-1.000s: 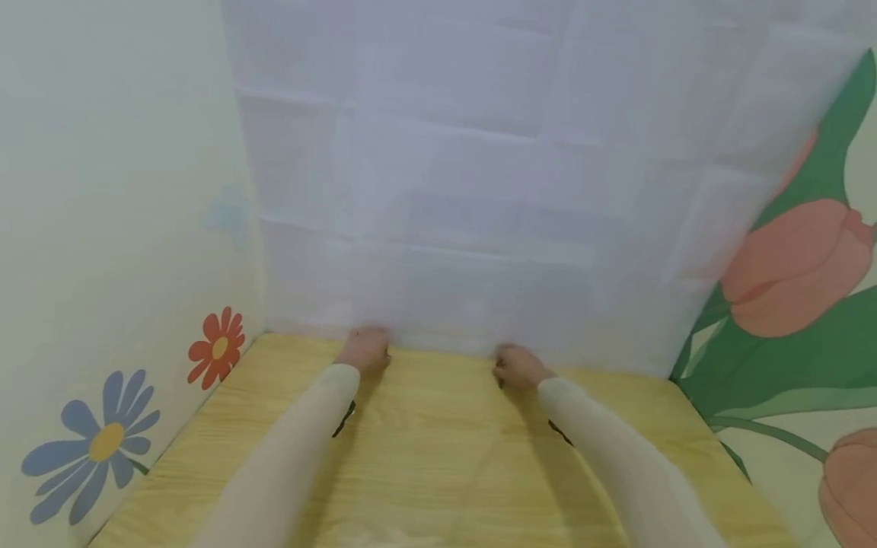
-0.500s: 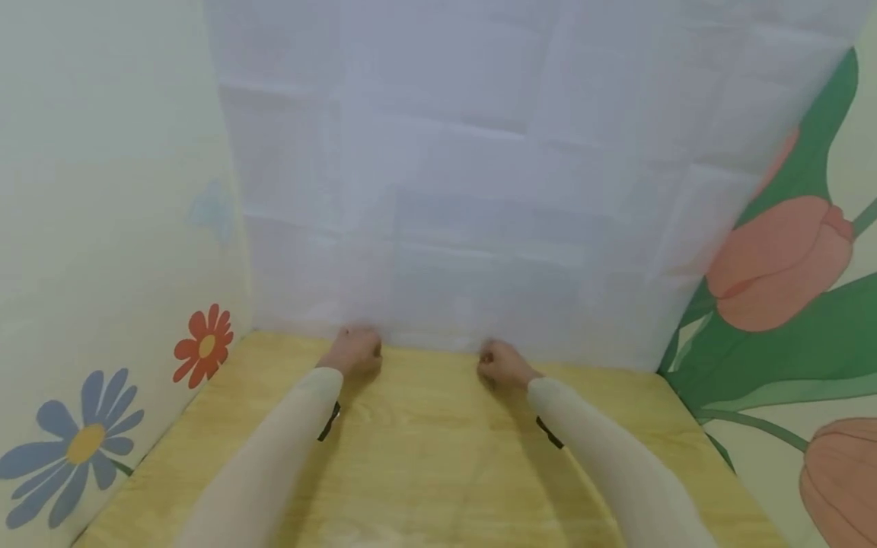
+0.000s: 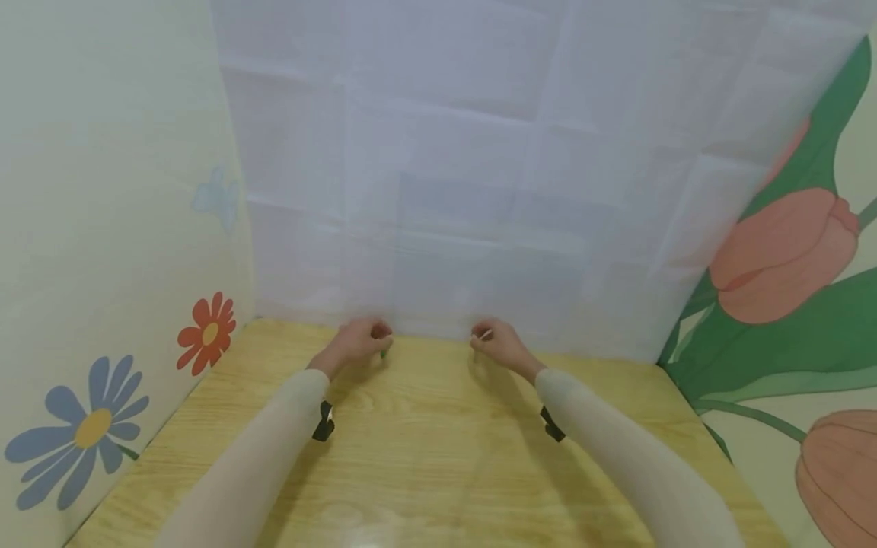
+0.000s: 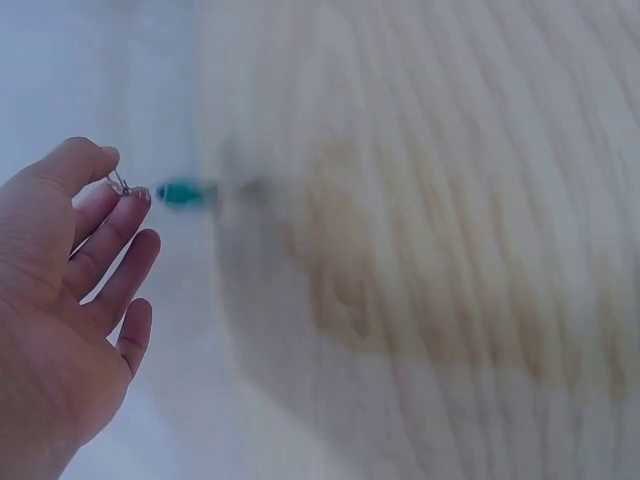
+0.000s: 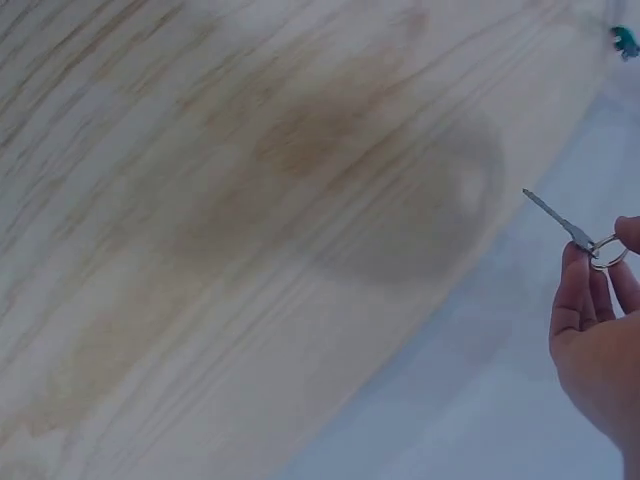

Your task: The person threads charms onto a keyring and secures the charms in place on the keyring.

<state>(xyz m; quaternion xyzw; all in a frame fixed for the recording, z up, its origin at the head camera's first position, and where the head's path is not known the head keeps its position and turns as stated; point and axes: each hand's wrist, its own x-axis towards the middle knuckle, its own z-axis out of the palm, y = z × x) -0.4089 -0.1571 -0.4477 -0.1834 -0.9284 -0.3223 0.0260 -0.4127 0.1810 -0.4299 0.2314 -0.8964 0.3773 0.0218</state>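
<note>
At the far edge of the wooden table (image 3: 425,441) both hands are raised a little off the surface. My left hand (image 3: 370,335) (image 4: 118,180) pinches a small wire loop between thumb and forefinger. A blurred teal piece (image 4: 182,193) (image 3: 384,352) sticks out from it. My right hand (image 3: 483,336) (image 5: 600,250) pinches the ring end of a thin metal pin (image 5: 560,222), which points up and to the left in the right wrist view. The teal piece (image 5: 625,40) also shows at that view's top right corner. Both forearms wear pale sleeves.
A creased white sheet (image 3: 479,175) hangs as a backdrop just behind the hands. A side wall with flower stickers (image 3: 205,335) closes the left. A wall with painted tulips (image 3: 788,251) closes the right. Bare wooden tabletop lies between the forearms.
Both hands have drawn slightly back from the foot of the white sheet and turned up, so the small items pinched in the fingers now show. The head view shifted a little.
</note>
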